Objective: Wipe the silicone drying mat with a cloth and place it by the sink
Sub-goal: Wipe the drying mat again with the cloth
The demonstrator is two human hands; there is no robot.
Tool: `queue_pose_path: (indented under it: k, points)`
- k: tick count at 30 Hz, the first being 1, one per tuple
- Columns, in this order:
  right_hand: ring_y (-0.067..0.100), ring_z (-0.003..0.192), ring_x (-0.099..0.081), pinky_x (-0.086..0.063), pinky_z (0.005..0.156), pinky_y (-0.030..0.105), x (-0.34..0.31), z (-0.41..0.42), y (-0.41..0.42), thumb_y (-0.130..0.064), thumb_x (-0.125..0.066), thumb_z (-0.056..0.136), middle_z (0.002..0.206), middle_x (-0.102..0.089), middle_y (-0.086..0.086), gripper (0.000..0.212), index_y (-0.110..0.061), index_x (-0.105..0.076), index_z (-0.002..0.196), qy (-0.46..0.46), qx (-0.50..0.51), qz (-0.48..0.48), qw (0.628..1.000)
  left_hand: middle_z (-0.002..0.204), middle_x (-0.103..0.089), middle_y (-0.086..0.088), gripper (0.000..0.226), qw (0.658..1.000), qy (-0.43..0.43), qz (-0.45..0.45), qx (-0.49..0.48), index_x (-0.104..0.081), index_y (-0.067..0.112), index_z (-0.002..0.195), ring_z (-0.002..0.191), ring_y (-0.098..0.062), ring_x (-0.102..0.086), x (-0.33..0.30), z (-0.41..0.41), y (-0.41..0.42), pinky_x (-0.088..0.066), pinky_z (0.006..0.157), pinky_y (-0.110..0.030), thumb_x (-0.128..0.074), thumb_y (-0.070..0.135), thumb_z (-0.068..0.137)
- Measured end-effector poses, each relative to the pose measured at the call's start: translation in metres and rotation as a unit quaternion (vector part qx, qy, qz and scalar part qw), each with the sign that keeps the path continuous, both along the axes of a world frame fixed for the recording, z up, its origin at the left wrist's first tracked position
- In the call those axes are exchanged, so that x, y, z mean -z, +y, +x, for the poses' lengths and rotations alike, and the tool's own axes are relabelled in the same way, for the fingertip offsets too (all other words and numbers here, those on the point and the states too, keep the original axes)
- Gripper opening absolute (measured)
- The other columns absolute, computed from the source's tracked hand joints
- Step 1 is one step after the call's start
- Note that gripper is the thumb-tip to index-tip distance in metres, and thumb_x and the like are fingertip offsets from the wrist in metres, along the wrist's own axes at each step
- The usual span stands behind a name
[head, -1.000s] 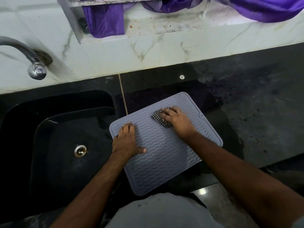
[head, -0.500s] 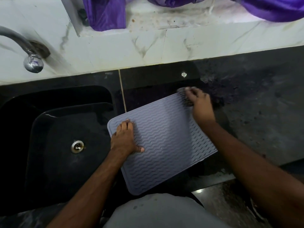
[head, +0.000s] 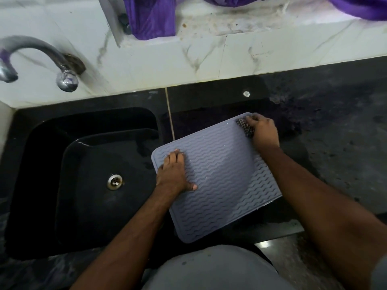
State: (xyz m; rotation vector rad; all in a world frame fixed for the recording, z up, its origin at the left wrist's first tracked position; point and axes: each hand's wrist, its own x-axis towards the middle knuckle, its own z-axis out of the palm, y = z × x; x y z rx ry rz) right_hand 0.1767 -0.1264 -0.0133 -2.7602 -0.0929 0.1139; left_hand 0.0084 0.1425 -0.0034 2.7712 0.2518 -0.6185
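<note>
Mat (head: 219, 181): grey silicone, rectangular with rounded corners and a raised rim, surface ribbed in wavy rows, small droplets glinting on it. It lies turned at an angle on the black counter (head: 335, 143), just right of the sink (head: 83, 164); its left corner overhangs the sink's edge and its near corner reaches the counter's near edge.

Cloth (head: 245, 127): small, dark with a pale check, bunched at the mat's far right corner, mostly covered by the right hand.

Right hand (head: 265, 132): curled over the cloth, gripping it and pressing it on the mat; the forearm crosses the mat's right edge and hides part of it.

Left hand (head: 174, 174): open and flat, palm down on the mat's left part, fingers together, thumb spread to the right.

Sink: black, basin with a metal drain (head: 114, 182) at its middle.

Tap (head: 41, 57): metal, curved, on the far wall above the sink.

Wall (head: 157, 59): white marbled tile, stained.

Purple fabric (head: 150, 15): hanging at the far edge above the wall ledge.

Counter: wet dark patch far of the mat; one small pale round object (head: 246, 93) near the wall, too small to identify.
</note>
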Motion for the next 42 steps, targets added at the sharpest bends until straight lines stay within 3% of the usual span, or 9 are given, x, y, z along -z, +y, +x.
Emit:
queue_pose_path:
  k: [3,8,10,18,24,30,33,37,42]
  points:
    - [0.041,0.134,-0.042,-0.039,0.112,0.049,-0.021,0.007,0.024,-0.003,-0.050,0.097,0.157,-0.038,0.011,0.059,-0.024,-0.042,0.152,0.000,0.024,-0.011,1.000,0.166,-0.011,-0.006,0.131,1.000,-0.005,-0.001,0.002,-0.011,0.016,0.158,0.152,-0.027,-0.014,0.001,-0.001,0.000,-0.027,0.120,-0.049,-0.086,0.062,0.061]
    - [0.030,0.147,-0.026,-0.028,0.119,0.053,-0.015,-0.067,0.098,-0.039,-0.044,0.102,0.163,-0.026,-0.002,0.050,-0.050,-0.032,0.149,0.019,-0.226,-0.034,0.973,0.166,-0.011,-0.005,0.132,1.000,-0.002,-0.004,0.000,-0.010,0.016,0.158,0.153,-0.027,-0.012,0.004,0.000,0.001,-0.026,0.121,-0.050,-0.087,0.061,0.061]
    - [0.029,0.152,-0.015,-0.018,0.122,0.054,0.001,-0.076,0.100,-0.033,-0.047,0.103,0.166,-0.020,-0.011,0.052,-0.053,-0.034,0.149,0.025,-0.254,-0.072,0.964,0.167,-0.010,-0.005,0.131,1.000,-0.004,-0.008,-0.004,-0.011,0.016,0.159,0.153,-0.026,-0.010,0.004,-0.001,0.002,-0.024,0.122,-0.048,-0.086,0.062,0.062]
    - [0.025,0.146,-0.030,-0.025,0.122,0.045,0.008,-0.007,0.049,-0.054,-0.048,0.096,0.157,-0.038,0.004,0.050,-0.035,-0.056,0.141,-0.020,-0.062,-0.024,0.998,0.169,-0.001,-0.001,0.130,0.999,-0.020,-0.031,-0.018,-0.002,0.014,0.161,0.156,-0.021,-0.003,0.006,-0.009,0.005,-0.014,0.124,-0.041,-0.082,0.060,0.070]
    - [0.037,0.131,-0.043,-0.041,0.107,0.051,-0.022,0.009,0.047,-0.015,-0.053,0.100,0.155,-0.039,0.008,0.044,-0.031,-0.056,0.141,0.014,0.034,-0.047,0.998,0.169,-0.004,-0.001,0.130,0.998,-0.026,-0.044,-0.020,-0.005,0.014,0.161,0.156,-0.021,-0.003,0.009,-0.009,0.005,-0.014,0.124,-0.041,-0.084,0.060,0.068]
    - [0.034,0.151,-0.020,-0.022,0.121,0.056,-0.002,-0.093,0.115,-0.012,-0.049,0.101,0.164,-0.025,0.004,0.055,-0.033,-0.042,0.151,0.011,-0.238,-0.022,0.971,0.170,0.001,0.000,0.127,0.999,-0.028,-0.042,-0.012,-0.003,0.016,0.161,0.156,-0.021,0.001,0.012,-0.014,0.005,-0.014,0.125,-0.044,-0.081,0.060,0.071]
    - [0.027,0.150,-0.021,-0.022,0.121,0.052,0.012,-0.089,0.098,-0.030,-0.047,0.104,0.163,-0.026,-0.004,0.048,-0.041,-0.041,0.150,-0.017,-0.285,-0.073,0.956,0.170,0.002,0.000,0.128,0.999,-0.024,-0.042,-0.011,0.000,0.015,0.161,0.156,-0.019,0.002,0.010,-0.013,0.007,-0.013,0.126,-0.043,-0.080,0.060,0.073]
    - [0.009,0.118,-0.050,-0.035,0.096,0.023,-0.003,-0.045,0.057,-0.057,-0.058,0.094,0.133,-0.048,-0.009,0.051,-0.043,-0.051,0.142,-0.063,-0.157,-0.105,0.980,0.170,0.004,0.001,0.127,0.998,-0.027,-0.049,-0.004,0.002,0.016,0.161,0.156,-0.019,0.004,0.012,-0.016,0.009,-0.011,0.126,-0.042,-0.077,0.062,0.074]
    - [0.045,0.141,-0.035,-0.033,0.114,0.056,-0.018,-0.012,0.052,0.000,-0.051,0.095,0.158,-0.035,0.013,0.050,-0.018,-0.056,0.141,0.013,-0.039,-0.054,0.998,0.170,0.000,-0.002,0.118,0.997,-0.047,-0.060,0.017,-0.008,0.015,0.161,0.156,-0.021,0.000,0.010,-0.018,0.016,-0.012,0.125,-0.043,-0.073,0.065,0.077]
